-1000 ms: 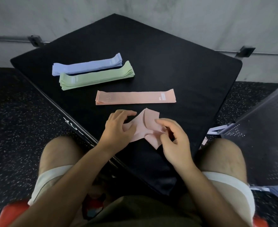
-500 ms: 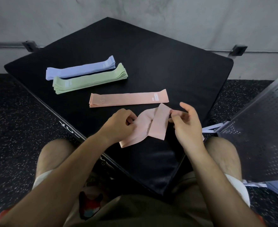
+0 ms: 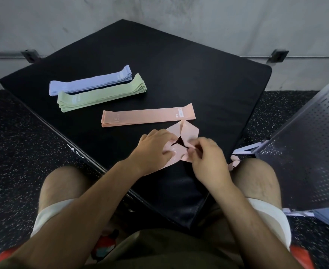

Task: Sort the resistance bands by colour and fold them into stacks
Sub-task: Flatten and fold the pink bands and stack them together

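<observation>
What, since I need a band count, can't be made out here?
Head view only.
Layer counts in the blue stack and green stack: edges too thin.
Fold of the held pink band: hidden under left hand and right hand.
Label print on the flat pink band: too small.

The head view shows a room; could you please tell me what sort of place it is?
Probably a gym: speckled rubber flooring, a black padded box used as a table, and resistance bands sorted into a lilac stack, a green stack and a pink stack.
</observation>
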